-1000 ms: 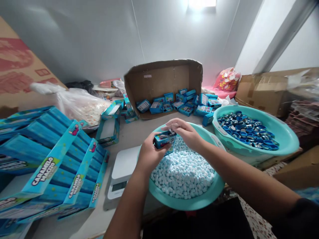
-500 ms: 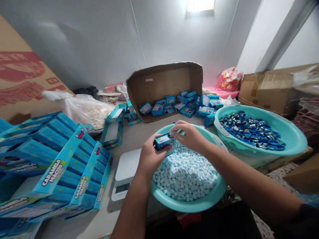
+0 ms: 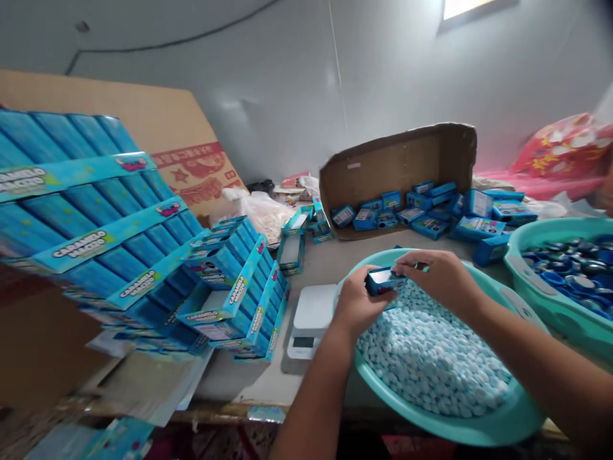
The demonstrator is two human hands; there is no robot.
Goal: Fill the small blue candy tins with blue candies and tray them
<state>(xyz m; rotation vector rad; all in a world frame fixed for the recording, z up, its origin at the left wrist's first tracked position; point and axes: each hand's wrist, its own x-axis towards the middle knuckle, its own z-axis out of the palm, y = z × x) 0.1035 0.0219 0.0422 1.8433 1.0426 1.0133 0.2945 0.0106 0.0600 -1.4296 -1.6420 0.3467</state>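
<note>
Over a turquoise basin (image 3: 421,418) heaped with pale blue and white candies (image 3: 431,351), my left hand (image 3: 354,300) is wrapped round a small blue candy box (image 3: 380,278). The box lies nearly level, its printed side facing up. My right hand (image 3: 433,271) comes in from the right, thumb and forefinger pinched together at the box's right end. Those fingertips cover that end, so whether a flap is between them is hidden. Left of the basin sits a white digital scale (image 3: 313,310).
Display trays of blue boxes (image 3: 110,249) are stacked high at the left, with smaller trays (image 3: 239,287) beside them. Behind, a cardboard box (image 3: 373,176) on its side holds several blue boxes. A second basin (image 3: 522,268) with blue-and-silver tins stands at the right.
The view has swung left, bringing the tall stack of trays into sight and shifting everything rightward. My left hand still holds the candy box, with my right fingertips at its end.
</note>
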